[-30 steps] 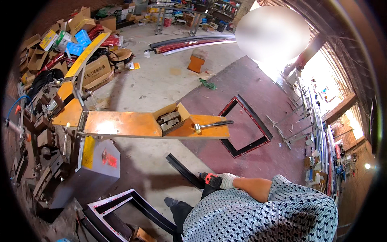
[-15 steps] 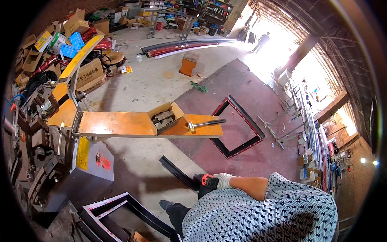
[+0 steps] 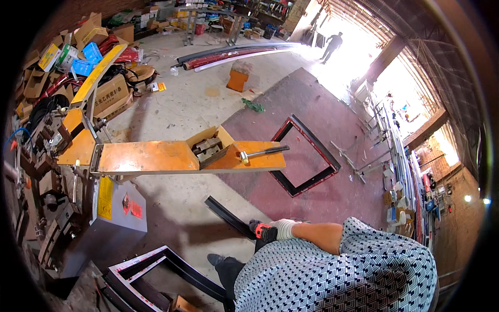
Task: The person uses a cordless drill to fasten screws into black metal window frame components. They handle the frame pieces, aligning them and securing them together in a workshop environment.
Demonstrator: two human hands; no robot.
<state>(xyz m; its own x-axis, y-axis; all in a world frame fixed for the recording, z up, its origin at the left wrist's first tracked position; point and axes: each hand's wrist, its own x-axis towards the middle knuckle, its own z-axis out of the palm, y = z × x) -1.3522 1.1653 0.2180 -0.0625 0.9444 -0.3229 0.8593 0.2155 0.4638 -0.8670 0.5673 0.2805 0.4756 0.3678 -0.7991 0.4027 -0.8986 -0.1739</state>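
My right hand, in a white striped glove, is closed around a red and black power drill, close to my body. Its bit cannot be made out. Beside the drill, a dark metal profile runs up to the left; its near end is hidden behind the drill and my body. My left hand does not show. Lower left, near my shoe, is a black and white window frame, partly hidden by my leg. A hammer with a dark handle lies on the orange machine arm ahead.
A rectangular frame lies on the dark red floor sheet. An open cardboard box of metal blocks sits on the machine arm. The machine's grey cabinet stands left. Long profiles and a distant person are farther back.
The view has shifted slightly, so the surroundings sit a little higher. The distant person has moved in the doorway. My right hand still holds the drill near the same spot.
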